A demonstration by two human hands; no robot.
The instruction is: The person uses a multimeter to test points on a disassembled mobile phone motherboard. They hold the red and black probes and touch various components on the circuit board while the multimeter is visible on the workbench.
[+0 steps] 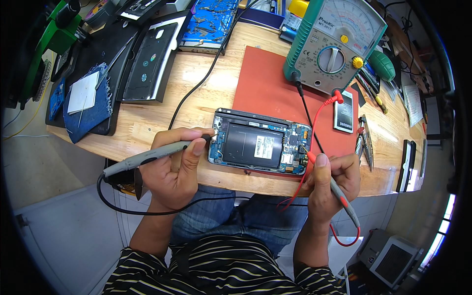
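Note:
An opened smartphone (238, 142) lies lengthwise across the table's front part, its circuit boards bare and the battery bay in its middle without a battery. My left hand (172, 164) pinches a grey test probe (150, 155) with a black cable; its tip is at the phone's left end. In my right hand (334, 182) is a red-and-grey test probe (344, 199), pointing at the board on the phone's right end. Whether either tip touches metal I cannot tell. Behind the phone stands an analog multimeter (334, 44) in a green case, black and red leads plugged into it.
The phone's right part overlaps an orange mat (260, 73). To its right lie a phone battery (343, 112) and tweezers (365, 142). At left are a black phone cover (150, 61) and a denim cloth (91, 115). A black cable (199, 81) crosses the table behind my left hand.

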